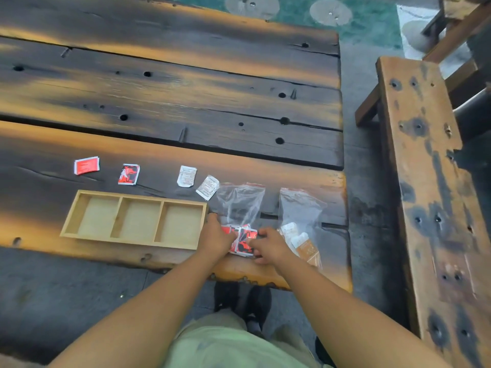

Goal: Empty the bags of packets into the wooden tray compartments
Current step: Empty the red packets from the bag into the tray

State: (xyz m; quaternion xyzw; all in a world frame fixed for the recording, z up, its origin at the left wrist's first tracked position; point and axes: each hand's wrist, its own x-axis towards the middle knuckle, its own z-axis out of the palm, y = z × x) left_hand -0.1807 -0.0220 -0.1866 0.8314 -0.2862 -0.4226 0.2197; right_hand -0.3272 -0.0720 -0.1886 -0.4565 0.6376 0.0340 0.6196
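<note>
While left grip (216, 236) and right grip (268, 245) both clamp near end of clear bag (240, 205), red packets (244, 241) bunch between them, close to table (186, 102) near edge. Second bag (300, 211) lies just right, toward near right corner. Wooden tray (135, 217) sits just left; loose packets (129, 174) beyond it.

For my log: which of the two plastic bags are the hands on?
The left bag, holding red packets: left hand and right hand grip its near end. The right bag holds pale packets.

Pale wooden tray (134, 197), red-and-black packets (243, 241), clear red-striped bags (240, 201), scorched orange-black table (186, 102).
</note>
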